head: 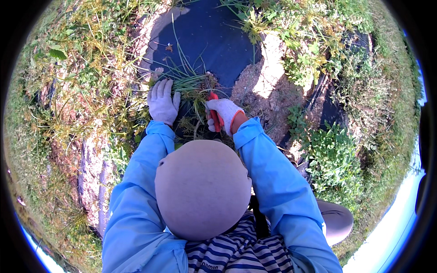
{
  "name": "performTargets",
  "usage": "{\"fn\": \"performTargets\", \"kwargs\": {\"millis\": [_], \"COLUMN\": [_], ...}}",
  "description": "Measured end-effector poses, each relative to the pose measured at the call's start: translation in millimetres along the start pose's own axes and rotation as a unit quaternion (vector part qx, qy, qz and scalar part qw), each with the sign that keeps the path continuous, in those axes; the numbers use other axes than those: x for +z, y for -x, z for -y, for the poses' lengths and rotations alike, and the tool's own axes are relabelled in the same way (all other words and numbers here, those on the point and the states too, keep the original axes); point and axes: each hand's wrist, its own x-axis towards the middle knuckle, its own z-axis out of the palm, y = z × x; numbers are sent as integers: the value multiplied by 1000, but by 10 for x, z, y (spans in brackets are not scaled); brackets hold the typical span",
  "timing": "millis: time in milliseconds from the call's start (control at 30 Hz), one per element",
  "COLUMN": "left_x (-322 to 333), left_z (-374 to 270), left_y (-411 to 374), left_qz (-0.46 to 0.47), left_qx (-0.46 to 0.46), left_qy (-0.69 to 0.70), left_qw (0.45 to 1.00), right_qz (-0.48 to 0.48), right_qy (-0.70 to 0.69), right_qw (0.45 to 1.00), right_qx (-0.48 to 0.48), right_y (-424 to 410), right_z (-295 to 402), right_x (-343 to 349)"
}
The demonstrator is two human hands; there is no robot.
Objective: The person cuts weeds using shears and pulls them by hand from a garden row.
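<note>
My left hand (161, 102), in a white knitted glove, lies palm down at the left end of a clump of long green grass (189, 83). Its fingers point away from me and the thumb stands apart; nothing shows in its grip. My right hand (224, 114), in a white glove with an orange cuff, is closed around a red-handled cutting tool (214, 116). The handles look like those of hand shears. Grass and soil at the clump's right end hide the tool's tip. Under and beyond the clump stretches black plastic ground sheeting (201, 37).
Weeds (99, 68) grow thickly on the left. Bare sandy soil (269, 78) borders the sheeting on the right, with a leafy green plant (334, 157) nearer me. A rounded beige hat (203, 191) covers the lower middle of the view. My bent knee (336, 220) juts out at right.
</note>
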Motion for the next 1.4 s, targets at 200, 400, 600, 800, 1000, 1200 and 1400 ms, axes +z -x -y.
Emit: {"fn": "performTargets", "kwargs": {"millis": [200, 400, 600, 800, 1000, 1200, 1400], "left_x": [-8, -23, -25, -8, -10, -14, -1], "left_z": [-10, -12, -6, -15, -6, 7, 8], "left_y": [-10, -23, -11, -25, -6, -1, -13], "left_qz": [-9, -13, -15, -17, -22, -20, -13], "left_qx": [-2, 1, 0, 0, 1, 2, 3], "left_qy": [6, 7, 13, 14, 10, 10, 15], "left_qw": [1000, 1000, 1000, 1000, 1000, 1000, 1000], "right_qz": [-7, 1, -32, -37, -42, -51, -52], "right_qy": [-57, -78, -13, 40, 98, 122, 88], "right_qw": [998, 996, 997, 996, 993, 991, 994], "right_qx": [-30, -45, -65, -69, -48, -25, -25], "right_y": [-76, -104, -30, 69, 170, 139, -5], "right_z": [-188, -258, -231, -278, -237, -158, -172], "right_x": [20, 32, -1, -135, -108, -51, -40]}}
